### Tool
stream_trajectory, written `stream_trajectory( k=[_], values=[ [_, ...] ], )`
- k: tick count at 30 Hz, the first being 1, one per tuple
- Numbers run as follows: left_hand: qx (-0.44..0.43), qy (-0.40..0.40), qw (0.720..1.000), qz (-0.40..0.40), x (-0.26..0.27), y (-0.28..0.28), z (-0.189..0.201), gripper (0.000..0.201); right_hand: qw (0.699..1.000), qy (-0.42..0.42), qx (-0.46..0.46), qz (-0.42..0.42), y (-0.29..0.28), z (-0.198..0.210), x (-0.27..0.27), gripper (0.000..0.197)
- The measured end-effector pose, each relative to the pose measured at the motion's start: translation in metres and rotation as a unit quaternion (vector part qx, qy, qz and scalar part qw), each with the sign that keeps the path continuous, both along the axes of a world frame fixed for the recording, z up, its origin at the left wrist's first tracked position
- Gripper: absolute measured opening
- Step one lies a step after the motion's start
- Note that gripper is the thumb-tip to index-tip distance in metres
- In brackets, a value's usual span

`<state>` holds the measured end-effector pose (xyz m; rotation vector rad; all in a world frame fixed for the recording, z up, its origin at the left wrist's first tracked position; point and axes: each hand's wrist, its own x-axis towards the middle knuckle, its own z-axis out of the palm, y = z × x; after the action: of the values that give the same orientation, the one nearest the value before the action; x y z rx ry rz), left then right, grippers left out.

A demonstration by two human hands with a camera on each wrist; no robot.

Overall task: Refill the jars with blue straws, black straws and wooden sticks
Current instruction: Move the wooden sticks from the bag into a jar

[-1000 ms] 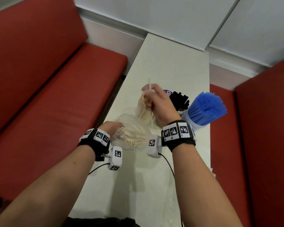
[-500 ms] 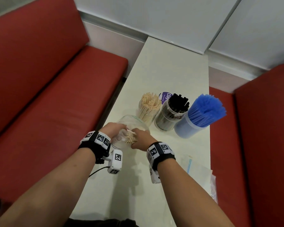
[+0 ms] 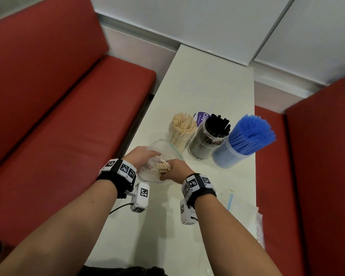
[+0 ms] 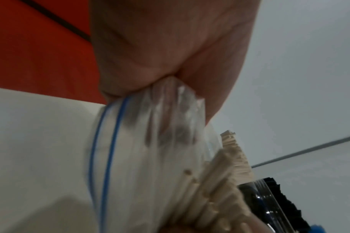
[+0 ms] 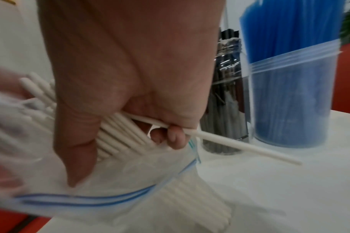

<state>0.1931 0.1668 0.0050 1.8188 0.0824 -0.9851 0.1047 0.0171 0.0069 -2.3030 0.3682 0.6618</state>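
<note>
Sticks (image 3: 163,167): a bundle stands in a clear zip bag (image 3: 163,150) near the middle of the surface (image 3: 207,76), open ends showing at the bag mouth. Their long axis runs roughly upright, tilted a little toward the person. One stick (image 5: 240,144) lies crosswise to the rest and juts out past the little finger in the right wrist view.

Right hand (image 3: 175,170): fingers curled round the upper part of the bundle inside the bag mouth, thumb down along the outside of the plastic. It is the hand on the sticks.

Left hand (image 3: 139,158): pinches the bag's rim on the far left side, holding the mouth apart; the left wrist view shows the film bunched between thumb and finger. It holds no sticks.

Stick jar (image 3: 180,134): lies at about 1 o'clock from the hands, just beyond the bag, already fairly full, upright. The black jar (image 3: 207,142) touches or nearly touches it at its right; the blue jar (image 3: 233,152) stands further right again, both well stocked.

Judgement: the coming move turns on lifting the bundle along its own axis clear of the bag, then carrying it away toward 1 o'clock. The right hand is nearer and already placed. The crosswise stick may snag the bag rim or drop.

Loose empty bags (image 3: 243,204) lie at 4 o'clock from the hands.
</note>
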Motion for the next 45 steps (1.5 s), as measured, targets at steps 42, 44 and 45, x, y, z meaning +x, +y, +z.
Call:
stream_trajectory(
  k=[42,44,45],
  values=[
    [-0.071,-0.033,0.995,0.057,-0.069,-0.021,0.004,0.046,0.900,-0.275,0.235,-0.243,-0.014,-0.006,-0.069,0.015],
    [-0.067,-0.038,0.996,0.054,-0.066,-0.021,0.006,0.032,0.897,-0.272,0.228,-0.263,-0.018,-0.002,-0.067,0.018],
    [-0.064,-0.040,0.996,0.053,-0.065,-0.020,0.007,0.028,0.897,-0.273,0.223,-0.267,-0.020,-0.001,-0.066,0.021]
  ],
)
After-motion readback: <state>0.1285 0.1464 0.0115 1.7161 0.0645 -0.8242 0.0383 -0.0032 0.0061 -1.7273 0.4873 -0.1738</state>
